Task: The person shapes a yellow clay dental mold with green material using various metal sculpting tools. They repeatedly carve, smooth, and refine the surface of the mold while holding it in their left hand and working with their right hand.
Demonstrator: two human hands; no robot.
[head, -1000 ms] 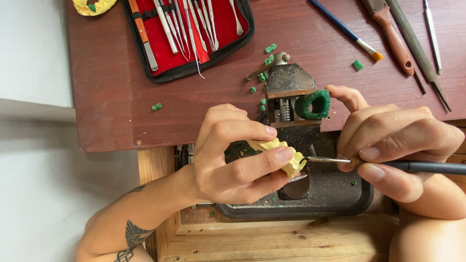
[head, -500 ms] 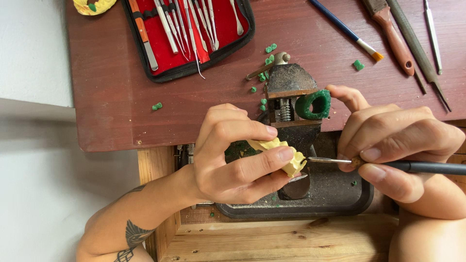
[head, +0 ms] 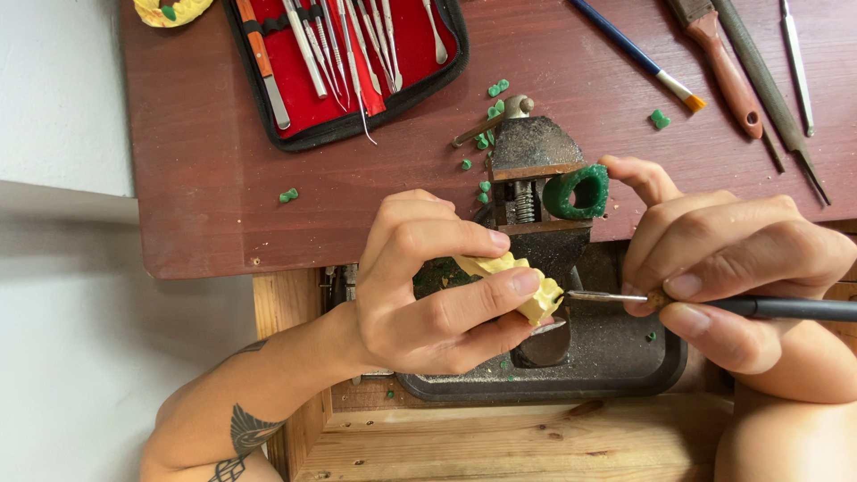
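Note:
My left hand [head: 428, 286] pinches a small pale yellow carved piece [head: 513, 281] between thumb and fingers, just in front of a small bench vise [head: 536, 156]. My right hand [head: 732, 259] grips a thin dark-handled carving tool [head: 678, 303]; its metal tip touches the right end of the yellow piece. The right index finger reaches up to a green wax ring [head: 578, 192] that sits at the vise jaws.
A dark red table [head: 205, 178] carries an open red-lined case of metal tools [head: 348, 54], a blue-handled brush [head: 638, 58], a wooden-handled tool [head: 728, 67], files [head: 777, 89] and scattered green wax chips [head: 287, 195]. A dark metal tray [head: 616, 357] sits on a wooden shelf below.

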